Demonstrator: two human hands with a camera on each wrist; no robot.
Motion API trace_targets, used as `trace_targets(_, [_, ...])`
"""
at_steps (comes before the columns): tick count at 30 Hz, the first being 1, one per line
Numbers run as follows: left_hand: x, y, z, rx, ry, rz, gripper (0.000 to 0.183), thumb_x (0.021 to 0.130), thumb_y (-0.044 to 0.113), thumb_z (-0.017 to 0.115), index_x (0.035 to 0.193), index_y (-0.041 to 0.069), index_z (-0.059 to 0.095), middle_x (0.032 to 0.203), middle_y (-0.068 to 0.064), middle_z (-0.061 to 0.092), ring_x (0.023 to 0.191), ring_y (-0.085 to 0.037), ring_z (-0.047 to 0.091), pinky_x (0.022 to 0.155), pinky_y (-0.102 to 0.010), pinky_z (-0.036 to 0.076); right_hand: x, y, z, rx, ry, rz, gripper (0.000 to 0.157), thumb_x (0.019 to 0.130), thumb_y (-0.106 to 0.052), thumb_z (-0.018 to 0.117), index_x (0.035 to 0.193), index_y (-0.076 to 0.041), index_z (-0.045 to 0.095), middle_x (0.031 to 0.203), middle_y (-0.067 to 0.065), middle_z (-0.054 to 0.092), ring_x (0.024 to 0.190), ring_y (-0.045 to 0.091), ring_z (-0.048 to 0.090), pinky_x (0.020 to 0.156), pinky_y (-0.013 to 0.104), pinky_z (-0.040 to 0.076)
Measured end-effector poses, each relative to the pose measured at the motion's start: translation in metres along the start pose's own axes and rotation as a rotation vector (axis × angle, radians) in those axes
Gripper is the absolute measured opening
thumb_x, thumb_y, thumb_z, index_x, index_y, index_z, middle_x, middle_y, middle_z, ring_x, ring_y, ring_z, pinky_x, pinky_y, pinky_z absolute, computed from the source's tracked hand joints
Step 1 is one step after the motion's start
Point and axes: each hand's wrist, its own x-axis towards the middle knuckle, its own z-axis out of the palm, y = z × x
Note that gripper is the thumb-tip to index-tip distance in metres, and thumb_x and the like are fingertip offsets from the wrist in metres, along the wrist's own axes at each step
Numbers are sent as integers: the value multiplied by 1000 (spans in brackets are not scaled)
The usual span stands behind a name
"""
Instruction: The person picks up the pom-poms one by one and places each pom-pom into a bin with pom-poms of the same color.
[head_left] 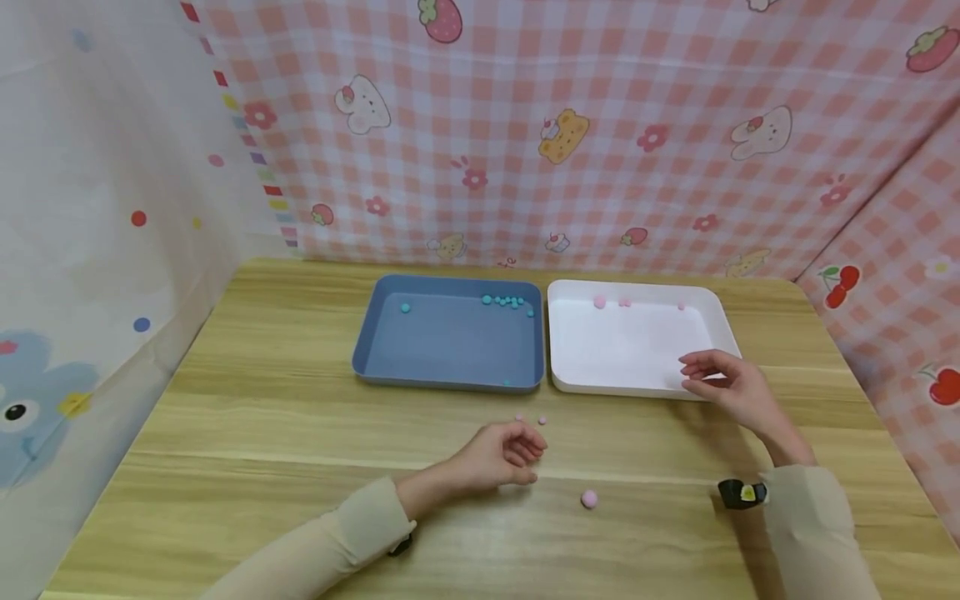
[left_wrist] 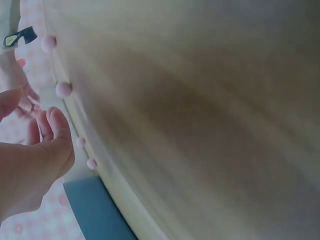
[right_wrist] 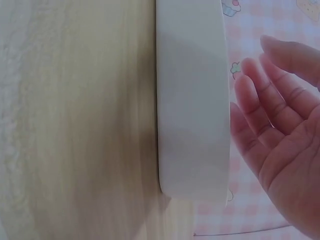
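Your right hand [head_left: 737,393], thumb and fingers apart, hovers at the white tray [head_left: 626,350]'s four o'clock, rim contact unclear; your left hand [head_left: 495,456], fingers loosely bent, thumb apart, has the pink ball [head_left: 589,499] at four o'clock, blue tray [head_left: 450,346] at eleven.

On the pink-and-white checked cloth backdrop [head_left: 517,75], low down, we find small red cursive lettering [head_left: 507,262], apparently "fe"; we cannot confirm a full word. We also note a yellow marking [head_left: 747,493] on the black, blocky device [head_left: 731,494] beside the right cream cloth cuff [head_left: 802,504], too small to read.
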Motion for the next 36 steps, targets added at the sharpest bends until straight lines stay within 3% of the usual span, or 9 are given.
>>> trace_targets(6, [3,1,7,85,46,-2,30,73,-14,68,101,-7,60,98,-18,62,93,-29,59,81,-36,51,-3,2,-4,-20,-8,-2,23,79,8,67,101,10,61,86,-8,65,75,-2,58,67,10,47])
trace_targets(13, [6,0,13,177,63,-8,28,70,-15,67,95,-3,62,92,-10,62,87,-21,57,77,-27,50,-6,4,-8,-79,-18,-27,23,77,11,69,99,8,63,86,0,67,74,-2,57,68,9,46])
trace_targets(20, [7,-2,19,320,71,78,26,67,-17,60,89,-4,61,83,-8,59,77,-15,55,69,-19,48,-8,10,-11,-143,-49,-23,18,77,12,69,94,6,65,83,12,66,73,-2,54,67,9,45])
trace_targets(30, [6,-2,25,477,70,151,27,64,-21,52,80,0,61,77,-3,54,70,-8,51,64,-15,45,-11,14,-12,-139,-64,-65,17,75,14,68,90,5,65,80,8,66,74,-4,55,67,7,45])
trace_targets(36, [6,0,24,432,84,135,26,65,-21,51,78,-1,61,76,-5,57,68,-9,53,62,-14,45,-10,12,-13,-201,-71,-51,16,74,14,69,82,0,66,76,4,64,71,-3,52,65,7,43])
